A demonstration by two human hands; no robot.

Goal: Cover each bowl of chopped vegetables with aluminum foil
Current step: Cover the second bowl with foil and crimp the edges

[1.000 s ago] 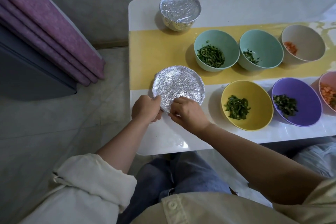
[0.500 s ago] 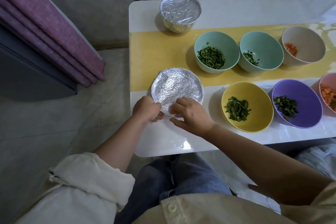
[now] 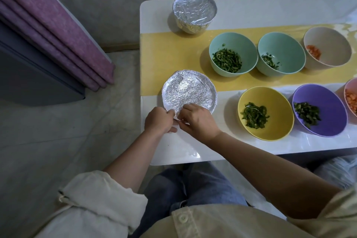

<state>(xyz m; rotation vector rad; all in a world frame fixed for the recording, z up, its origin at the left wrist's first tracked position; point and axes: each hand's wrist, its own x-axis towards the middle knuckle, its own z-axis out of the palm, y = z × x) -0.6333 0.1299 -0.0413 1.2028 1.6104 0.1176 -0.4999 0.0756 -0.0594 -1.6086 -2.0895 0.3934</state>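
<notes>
your left hand and right hand meet at the near edge of the foil. thumbs and fingers of both are curled and pinching its loose lip, by the look of it to crimp it down under the rim. working the side nearest you makes sense: the far and side edges already lie folded tight, so this seems to be the last flap.

the bowl beneath is hidden by the sheet. it sits at the front left corner of the table, straddling the near edge of the runner, close enough that both wrists reach it without stretching.

the done bowl stands at the far left corner, wrapped over top and sides, apart from the rest, likely parked there to leave room.

six bowls wait uncovered to your right, in two rows:
- behind: teal bowl, second teal bowl, beige bowl
- in front: yellow bowl, purple bowl, pink bowl, which is cut off by the frame

four hold greens; the beige and pink hold orange bits. the yellow bowl is nearest your right hand, so i'd judge it next in line.

no roll or spare sheet shows here, so you'd have to fetch one. pinch lightly, since thin foil tears at a crease.
</notes>
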